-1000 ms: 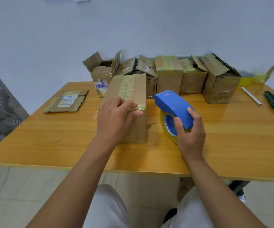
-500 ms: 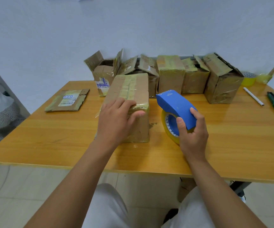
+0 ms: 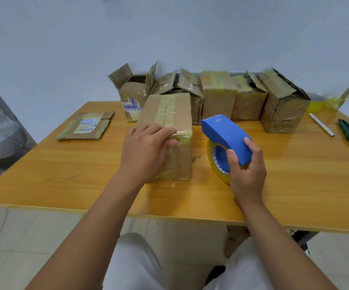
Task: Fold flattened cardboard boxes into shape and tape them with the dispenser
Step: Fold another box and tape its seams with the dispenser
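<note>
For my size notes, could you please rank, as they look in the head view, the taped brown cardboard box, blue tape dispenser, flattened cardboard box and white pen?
1. Taped brown cardboard box
2. Blue tape dispenser, though nearness flatters it
3. Flattened cardboard box, alike, farther off
4. White pen

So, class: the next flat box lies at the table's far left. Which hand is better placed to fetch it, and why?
Left. The left hand only presses on the taped box, nearer the flat box; the right hand grips the dispenser.
</note>
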Demonstrator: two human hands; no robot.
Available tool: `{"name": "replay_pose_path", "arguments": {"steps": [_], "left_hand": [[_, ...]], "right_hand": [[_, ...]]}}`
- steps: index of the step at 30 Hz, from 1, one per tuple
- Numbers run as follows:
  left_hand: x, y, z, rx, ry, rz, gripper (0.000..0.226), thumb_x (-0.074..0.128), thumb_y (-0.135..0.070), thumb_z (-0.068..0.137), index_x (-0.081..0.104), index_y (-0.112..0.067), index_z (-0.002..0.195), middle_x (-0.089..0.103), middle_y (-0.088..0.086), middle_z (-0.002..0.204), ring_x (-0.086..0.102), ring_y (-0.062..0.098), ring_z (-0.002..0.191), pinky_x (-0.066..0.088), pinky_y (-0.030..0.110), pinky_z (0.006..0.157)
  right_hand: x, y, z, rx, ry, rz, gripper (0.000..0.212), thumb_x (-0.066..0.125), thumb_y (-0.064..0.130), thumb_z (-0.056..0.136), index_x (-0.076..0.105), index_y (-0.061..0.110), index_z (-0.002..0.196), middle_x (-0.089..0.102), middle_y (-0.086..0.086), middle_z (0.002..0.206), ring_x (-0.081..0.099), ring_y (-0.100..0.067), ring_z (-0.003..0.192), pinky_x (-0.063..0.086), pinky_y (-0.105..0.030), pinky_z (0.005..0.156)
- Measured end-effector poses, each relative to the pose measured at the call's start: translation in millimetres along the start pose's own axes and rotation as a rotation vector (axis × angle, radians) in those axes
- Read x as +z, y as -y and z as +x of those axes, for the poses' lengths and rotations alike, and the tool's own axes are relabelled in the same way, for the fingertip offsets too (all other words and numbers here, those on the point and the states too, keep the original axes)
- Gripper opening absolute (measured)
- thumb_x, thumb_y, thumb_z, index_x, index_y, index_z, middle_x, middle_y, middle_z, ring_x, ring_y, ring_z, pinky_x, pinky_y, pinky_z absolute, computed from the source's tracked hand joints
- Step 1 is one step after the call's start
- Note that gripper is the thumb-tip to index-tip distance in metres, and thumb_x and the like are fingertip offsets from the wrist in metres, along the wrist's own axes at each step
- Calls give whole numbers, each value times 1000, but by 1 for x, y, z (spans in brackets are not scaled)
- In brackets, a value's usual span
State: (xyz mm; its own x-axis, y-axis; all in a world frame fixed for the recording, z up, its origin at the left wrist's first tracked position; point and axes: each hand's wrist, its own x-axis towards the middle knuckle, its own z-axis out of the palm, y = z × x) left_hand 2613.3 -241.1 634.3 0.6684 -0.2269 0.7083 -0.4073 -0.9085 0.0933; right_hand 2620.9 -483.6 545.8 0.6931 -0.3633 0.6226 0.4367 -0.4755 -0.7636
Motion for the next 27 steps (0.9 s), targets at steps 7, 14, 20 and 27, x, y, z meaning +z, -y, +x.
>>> {"name": "replay_pose_path", "arguments": {"steps": [7,14,20,27], "left_hand": [[6,-18,2,-87,-35,1,29,61,-48,93,72,-25,107,74,-6,99,64,19,94,31,28,79],[-4,2,-9,-90,60,-69,29,60,-31,97,67,-35,125,63,-3,125,49,27,117,33,46,90],[-7,8,-9,-143,79,-144,39,65,-44,92,64,-26,126,65,-8,128,54,19,119,41,41,94],[-6,22,-14,-264,-11,-501,33,72,-42,86,73,-26,115,59,-11,135,53,9,125,49,42,101]], "right_hand": [[-1,0,-1,-6,-2,-3,60,54,54,90,50,15,135,54,-5,126,52,-12,109,41,-10,84],[0,-1,-1,-22,-4,-1,57,54,53,91,48,17,135,50,4,124,53,-13,108,44,-17,83],[0,-2,-1,-23,-15,6,58,55,52,91,49,15,135,50,6,125,52,-12,110,45,-19,85],[0,0,-1,-12,-10,10,57,55,51,91,48,15,135,49,7,125,50,-7,109,42,-12,85]]}}
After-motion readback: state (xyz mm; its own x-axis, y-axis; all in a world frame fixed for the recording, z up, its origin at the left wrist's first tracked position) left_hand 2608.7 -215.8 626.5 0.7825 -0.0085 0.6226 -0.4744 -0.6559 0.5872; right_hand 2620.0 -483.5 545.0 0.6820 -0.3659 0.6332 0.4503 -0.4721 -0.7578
